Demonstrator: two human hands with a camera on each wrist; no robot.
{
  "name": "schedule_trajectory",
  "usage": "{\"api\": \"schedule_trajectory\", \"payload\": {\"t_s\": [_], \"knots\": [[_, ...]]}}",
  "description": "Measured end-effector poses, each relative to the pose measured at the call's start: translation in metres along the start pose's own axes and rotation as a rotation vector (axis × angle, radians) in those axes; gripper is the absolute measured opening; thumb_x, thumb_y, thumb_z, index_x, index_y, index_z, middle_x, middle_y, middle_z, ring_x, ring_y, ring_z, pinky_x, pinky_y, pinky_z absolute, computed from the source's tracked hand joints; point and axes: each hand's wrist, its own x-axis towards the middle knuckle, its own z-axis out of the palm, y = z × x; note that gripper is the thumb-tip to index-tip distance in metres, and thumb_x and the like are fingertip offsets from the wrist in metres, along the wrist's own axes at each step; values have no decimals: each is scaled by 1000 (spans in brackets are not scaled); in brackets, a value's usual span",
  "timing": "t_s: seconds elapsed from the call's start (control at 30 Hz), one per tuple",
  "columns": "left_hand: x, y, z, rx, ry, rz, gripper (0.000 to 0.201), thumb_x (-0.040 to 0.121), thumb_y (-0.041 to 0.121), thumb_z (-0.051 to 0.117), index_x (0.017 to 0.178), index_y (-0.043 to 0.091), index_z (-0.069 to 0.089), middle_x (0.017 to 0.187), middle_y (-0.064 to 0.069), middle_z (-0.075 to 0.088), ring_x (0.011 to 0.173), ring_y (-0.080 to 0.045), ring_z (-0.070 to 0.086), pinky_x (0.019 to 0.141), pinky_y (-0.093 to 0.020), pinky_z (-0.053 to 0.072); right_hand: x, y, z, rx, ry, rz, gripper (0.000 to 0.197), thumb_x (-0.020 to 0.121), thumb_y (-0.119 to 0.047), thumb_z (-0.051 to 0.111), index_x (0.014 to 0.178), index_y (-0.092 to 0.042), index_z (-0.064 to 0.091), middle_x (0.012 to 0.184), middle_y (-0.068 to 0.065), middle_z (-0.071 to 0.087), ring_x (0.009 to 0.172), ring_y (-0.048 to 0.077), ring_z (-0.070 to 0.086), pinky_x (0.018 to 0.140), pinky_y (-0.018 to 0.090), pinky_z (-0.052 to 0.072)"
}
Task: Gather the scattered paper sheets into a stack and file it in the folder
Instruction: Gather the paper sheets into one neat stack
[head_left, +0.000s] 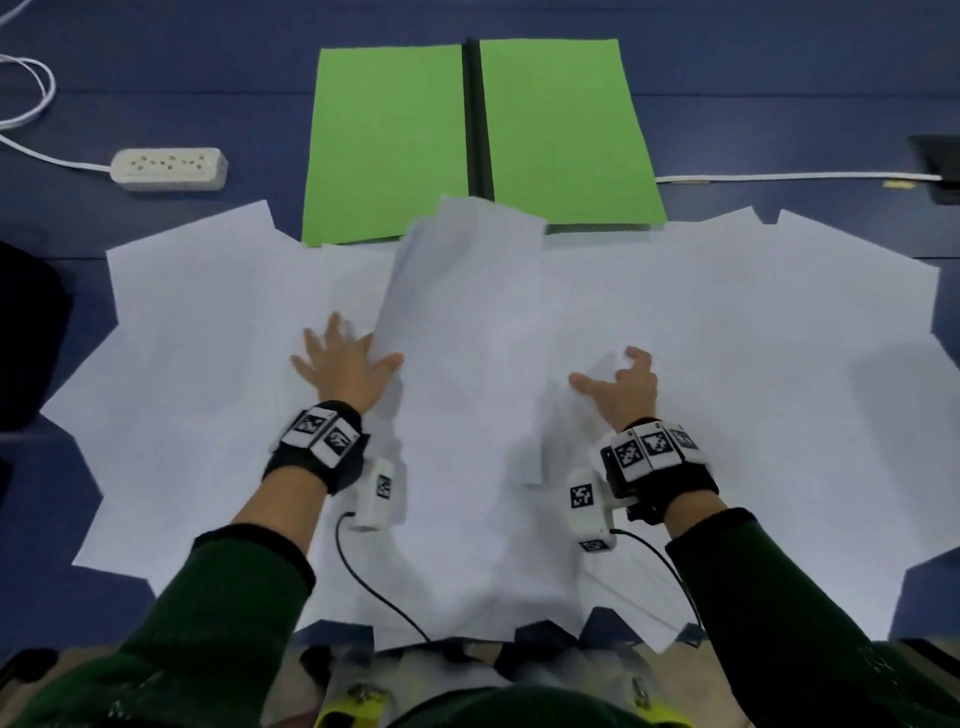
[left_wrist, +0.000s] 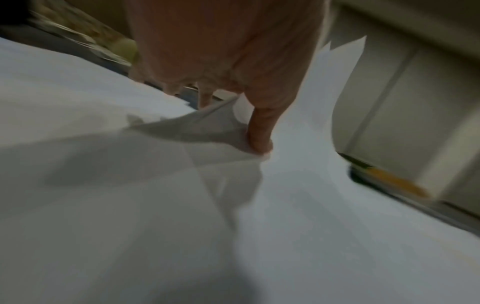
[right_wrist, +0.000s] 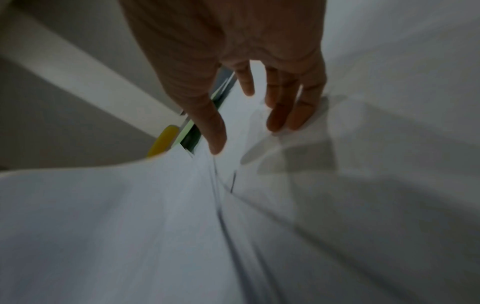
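Several white paper sheets (head_left: 727, 332) lie fanned and overlapping across the blue table. An open green folder (head_left: 389, 140) lies flat just beyond them, its black spine in the middle. My left hand (head_left: 347, 358) rests spread on the sheets left of centre, one of its fingers (left_wrist: 259, 133) pressing into a paper fold. Between my hands a bunch of sheets (head_left: 462, 301) bulges up and leans over the folder's near edge. My right hand (head_left: 615, 376) sits right of centre, thumb out, its fingertips (right_wrist: 283, 119) touching the paper (right_wrist: 130, 205). Neither hand grips a sheet.
A white power strip (head_left: 169, 167) with its cord lies at the back left. At the back right a white cable (head_left: 779, 177) runs to a black device (head_left: 935, 166). A dark object (head_left: 26, 338) sits at the left edge. The near table edge is at my body.
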Motion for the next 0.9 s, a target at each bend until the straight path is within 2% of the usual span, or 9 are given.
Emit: {"api": "schedule_trajectory", "payload": {"t_s": [0.07,0.2,0.33,0.43,0.53,0.63,0.73,0.8,0.9], "knots": [[16,-29,-6,8,-50,-115,67,85,51,58,141,19,40,158,-5,-1,143,-38,-6,115,-56,3,-6,-7,8,-196,-70,-26,86,74,-27,76,141,-11,24,140,19,27,124,34,42,100,39,39],[32,-49,-22,-16,-43,-230,68,78,53,65,133,16,47,152,-12,11,137,-37,14,109,-52,20,-15,-11,13,-586,12,-22,83,75,-42,70,139,-16,25,136,16,33,128,33,31,100,45,34],[33,-45,-25,-55,-21,-265,66,78,48,68,131,15,48,144,-17,23,131,-37,21,105,-48,27,-11,-12,8,-411,15,13,84,76,-35,72,140,-14,22,137,17,30,125,36,35,97,44,37],[25,-40,-18,-66,-34,-196,70,79,47,67,135,12,43,142,-19,24,131,-36,23,105,-43,29,-12,-14,14,-281,-42,7,83,77,-30,73,140,-12,23,138,18,26,120,38,44,98,40,39],[12,-30,-6,-284,-73,-101,67,79,38,70,133,6,45,139,-20,35,126,-34,38,103,-36,35,-19,-16,26,-231,-121,-24,82,78,-29,73,140,-11,22,139,18,33,125,35,42,100,38,37],[-6,-18,9,-522,-78,-15,49,84,25,68,123,1,50,127,-14,56,116,-28,53,89,-26,40,-20,-16,27,-165,-178,-78,71,80,-20,70,136,-4,30,133,17,47,122,30,47,92,30,39],[-16,-6,13,-646,-76,-11,47,90,14,60,131,1,40,123,-7,51,121,-23,47,85,-20,33,-9,-14,12,-197,-167,-84,48,82,-11,66,124,-2,47,125,18,54,114,30,53,83,27,40],[-13,-9,11,-732,-52,-47,44,91,6,56,129,7,34,128,-14,49,120,-29,49,85,-23,36,2,-7,2,-222,-133,-59,37,82,-11,65,116,-1,55,118,19,59,106,28,56,85,30,43],[-5,-22,11,-874,-66,-164,62,86,2,61,135,9,24,139,-16,41,123,-30,47,99,-32,40,11,2,-5,-166,-103,-54,27,86,-10,56,110,3,59,98,14,59,90,25,56,68,28,44]]}}
